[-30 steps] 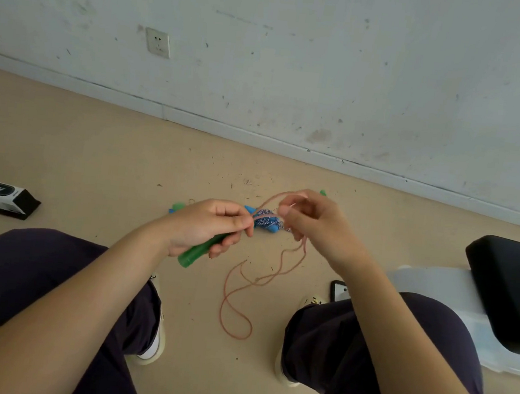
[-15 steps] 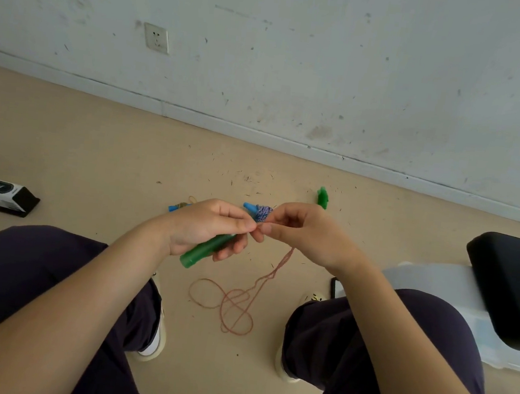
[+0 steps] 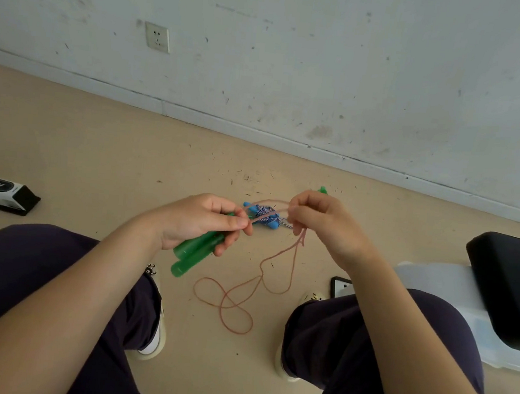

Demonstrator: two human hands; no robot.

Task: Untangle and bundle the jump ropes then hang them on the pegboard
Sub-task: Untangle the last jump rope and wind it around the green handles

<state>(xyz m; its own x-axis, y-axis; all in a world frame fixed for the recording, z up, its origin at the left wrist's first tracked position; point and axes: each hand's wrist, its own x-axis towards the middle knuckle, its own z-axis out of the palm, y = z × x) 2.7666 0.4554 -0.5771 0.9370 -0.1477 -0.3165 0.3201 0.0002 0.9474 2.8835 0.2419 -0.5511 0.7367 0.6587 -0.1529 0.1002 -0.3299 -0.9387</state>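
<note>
Both hands curl close together: left hand [image 3: 201, 219] grips green handles [image 3: 196, 252], right hand [image 3: 320, 218] pinches pink rope [image 3: 281, 256] looping between them.

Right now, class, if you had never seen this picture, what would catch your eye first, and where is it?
First, the two hands at the centre: the left hand grips two green handles, while the right hand pinches a thin pink cord that trails in loops to the floor between the knees. Between the hands sits a blue-and-white rope bundle.
</note>
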